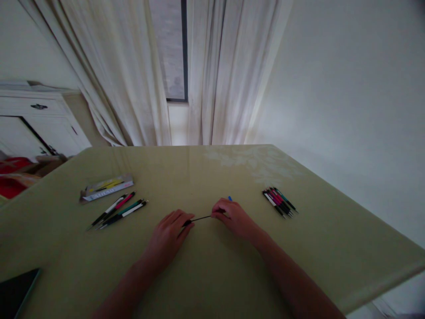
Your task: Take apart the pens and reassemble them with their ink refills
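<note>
Above the middle of the table, my left hand [172,229] pinches a short black pen part [187,223] between thumb and fingers. A thin dark rod, which looks like a pen refill [202,218], runs from it to my right hand [234,217]. The fingers of my right hand are closed round the far end, and what they grip is mostly hidden. A small blue tip [230,198] shows just behind that hand. To the left lie several pens [117,210] with black, white, pink and green parts. Another close row of pens [279,201] lies to the right.
An open pen box [108,187] with yellow print sits behind the left pens. A dark flat device [18,290] lies at the table's near left corner. The table [186,168] has a pale green cover; curtains [122,66] hang behind it, and a white cabinet [40,115] stands left.
</note>
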### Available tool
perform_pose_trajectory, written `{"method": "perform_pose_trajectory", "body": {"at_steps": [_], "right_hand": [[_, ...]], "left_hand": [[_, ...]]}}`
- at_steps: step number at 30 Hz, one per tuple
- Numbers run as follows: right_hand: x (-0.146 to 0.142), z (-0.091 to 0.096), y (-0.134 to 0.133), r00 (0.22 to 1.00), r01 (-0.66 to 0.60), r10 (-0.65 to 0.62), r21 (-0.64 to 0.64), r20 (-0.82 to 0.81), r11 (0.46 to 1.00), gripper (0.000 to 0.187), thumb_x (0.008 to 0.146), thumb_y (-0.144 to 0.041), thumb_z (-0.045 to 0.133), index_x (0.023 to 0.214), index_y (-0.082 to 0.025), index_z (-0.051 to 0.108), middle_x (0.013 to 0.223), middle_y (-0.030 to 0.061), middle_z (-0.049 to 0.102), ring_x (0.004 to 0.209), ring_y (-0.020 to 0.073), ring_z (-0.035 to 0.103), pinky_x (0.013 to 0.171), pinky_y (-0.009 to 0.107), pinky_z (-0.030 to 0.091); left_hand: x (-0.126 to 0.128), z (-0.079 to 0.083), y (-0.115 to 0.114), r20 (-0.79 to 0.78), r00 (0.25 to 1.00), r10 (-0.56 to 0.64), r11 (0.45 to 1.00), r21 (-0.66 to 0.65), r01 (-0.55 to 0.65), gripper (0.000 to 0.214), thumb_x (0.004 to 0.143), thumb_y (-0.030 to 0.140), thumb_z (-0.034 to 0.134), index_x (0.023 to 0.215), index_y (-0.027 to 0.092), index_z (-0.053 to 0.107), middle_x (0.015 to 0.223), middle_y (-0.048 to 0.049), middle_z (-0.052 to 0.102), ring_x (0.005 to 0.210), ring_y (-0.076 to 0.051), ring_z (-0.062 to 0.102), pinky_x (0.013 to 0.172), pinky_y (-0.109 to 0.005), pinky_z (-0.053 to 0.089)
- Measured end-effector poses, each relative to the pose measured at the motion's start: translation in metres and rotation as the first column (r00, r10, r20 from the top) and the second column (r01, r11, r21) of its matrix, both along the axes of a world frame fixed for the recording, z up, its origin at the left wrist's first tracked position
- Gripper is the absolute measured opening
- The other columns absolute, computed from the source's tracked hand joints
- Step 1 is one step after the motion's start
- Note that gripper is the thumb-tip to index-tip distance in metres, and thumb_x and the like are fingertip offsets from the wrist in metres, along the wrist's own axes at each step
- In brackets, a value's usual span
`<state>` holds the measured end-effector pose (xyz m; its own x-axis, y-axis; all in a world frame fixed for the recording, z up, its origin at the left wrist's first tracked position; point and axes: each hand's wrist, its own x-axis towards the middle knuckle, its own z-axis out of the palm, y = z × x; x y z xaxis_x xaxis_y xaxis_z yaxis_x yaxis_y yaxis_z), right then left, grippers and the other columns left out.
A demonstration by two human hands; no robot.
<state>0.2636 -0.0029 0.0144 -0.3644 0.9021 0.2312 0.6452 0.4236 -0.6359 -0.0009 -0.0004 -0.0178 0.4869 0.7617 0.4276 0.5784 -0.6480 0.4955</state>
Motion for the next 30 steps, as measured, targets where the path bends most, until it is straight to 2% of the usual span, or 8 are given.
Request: {"method": "perform_pose_trajectory", "body": {"at_steps": [4, 13, 17, 20, 25, 30], "right_hand": [[0.006, 0.0, 0.002, 1.0, 0.017, -0.017, 0.002, -0.022, 1.0, 0.02, 0.101, -0.035, 0.063, 0.091, -0.019, 0.07, 0.088, 0.0036, 0.071, 0.082, 0.0172, 0.064, 0.077, 0.029, 0.046], [0.013, 0.004, 0.003, 0.999, 0.011, -0.012, -0.011, -0.051, 1.0, 0.018, 0.1, -0.034, 0.064, 0.091, -0.019, 0.071, 0.088, 0.0037, 0.07, 0.082, 0.0177, 0.064, 0.075, 0.029, 0.047], [0.028, 0.004, 0.007, 0.996, 0.081, -0.082, 0.036, 0.033, 0.996, 0.015, 0.098, -0.027, 0.065, 0.088, -0.018, 0.07, 0.089, 0.0048, 0.067, 0.082, 0.0181, 0.062, 0.076, 0.03, 0.046], [0.03, 0.001, 0.008, 0.97, 0.186, -0.194, 0.068, 0.148, 0.98, 0.012, 0.097, -0.024, 0.066, 0.087, -0.018, 0.069, 0.088, 0.0049, 0.066, 0.08, 0.0184, 0.061, 0.076, 0.031, 0.046], [0.013, -0.007, 0.004, 0.877, 0.267, -0.305, 0.152, 0.37, 0.952, 0.011, 0.092, -0.02, 0.066, 0.081, -0.019, 0.068, 0.086, 0.0069, 0.066, 0.084, 0.0222, 0.062, 0.078, 0.033, 0.045], [0.001, -0.012, 0.002, 0.842, 0.299, -0.345, 0.172, 0.414, 0.939, 0.014, 0.09, -0.018, 0.065, 0.076, -0.019, 0.065, 0.084, 0.0081, 0.066, 0.083, 0.0227, 0.062, 0.076, 0.033, 0.046]], "left_hand": [[-0.001, 0.005, 0.001, 0.007, 1.0, 0.015, 1.0, -0.012, -0.015, 0.019, 0.104, 0.034, 0.053, 0.103, 0.024, 0.069, 0.1, -0.0049, 0.07, 0.094, -0.022, 0.067, 0.088, -0.037, 0.054], [-0.001, 0.009, -0.001, -0.008, 0.999, 0.043, 0.998, -0.045, -0.043, 0.023, 0.106, 0.034, 0.047, 0.103, 0.024, 0.067, 0.1, -0.0057, 0.069, 0.093, -0.022, 0.067, 0.086, -0.036, 0.053], [-0.001, 0.008, 0.0, -0.04, 0.996, 0.083, 0.993, -0.081, -0.086, 0.02, 0.103, 0.033, 0.05, 0.097, 0.024, 0.067, 0.095, -0.0045, 0.068, 0.087, -0.022, 0.067, 0.082, -0.036, 0.053], [0.0, 0.008, 0.001, -0.06, 0.994, 0.097, 0.988, -0.116, -0.103, 0.016, 0.1, 0.03, 0.052, 0.093, 0.023, 0.065, 0.092, -0.0041, 0.068, 0.085, -0.022, 0.066, 0.079, -0.036, 0.053], [0.002, 0.006, 0.0, -0.057, 0.996, 0.065, 0.988, -0.139, -0.073, 0.018, 0.1, 0.03, 0.052, 0.093, 0.023, 0.066, 0.093, -0.004, 0.068, 0.085, -0.021, 0.066, 0.08, -0.035, 0.053], [0.004, 0.003, -0.001, -0.089, 0.995, 0.041, 0.984, -0.168, -0.055, 0.02, 0.1, 0.032, 0.052, 0.094, 0.024, 0.069, 0.094, -0.0046, 0.069, 0.085, -0.021, 0.067, 0.079, -0.034, 0.053]]}}
